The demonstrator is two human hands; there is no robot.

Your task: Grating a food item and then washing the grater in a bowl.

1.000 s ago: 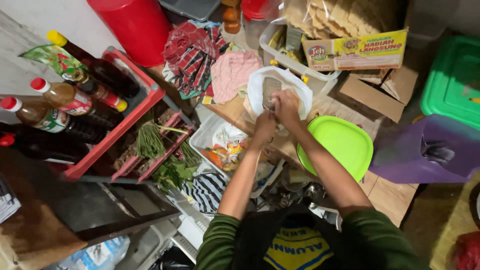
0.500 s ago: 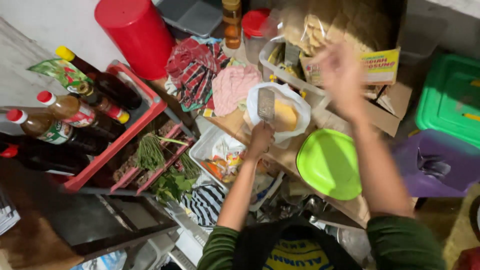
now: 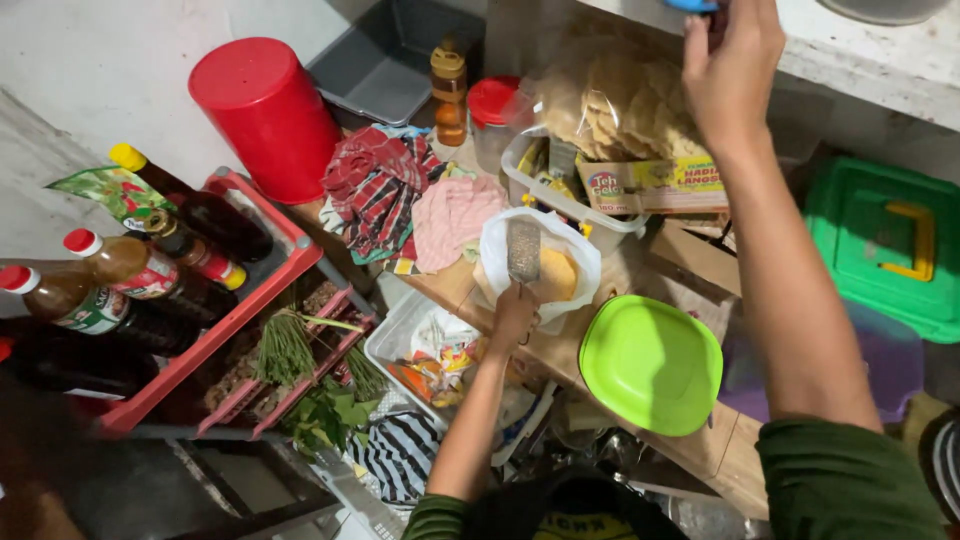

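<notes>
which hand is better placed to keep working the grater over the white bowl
Left. The left hand already grips the grater over the white bowl, while the right hand is raised up at the counter edge, far away.

right hand (image 3: 733,62): fingertips cut off | blue object (image 3: 692,5): mostly cropped

I see the grater (image 3: 523,250) at frame centre, over the bowl (image 3: 545,268). Plate (image 3: 650,362) lies lower right of it, cloths (image 3: 410,205) left, bottle rack (image 3: 215,300) far left, cracker bag (image 3: 615,105) above.
</notes>
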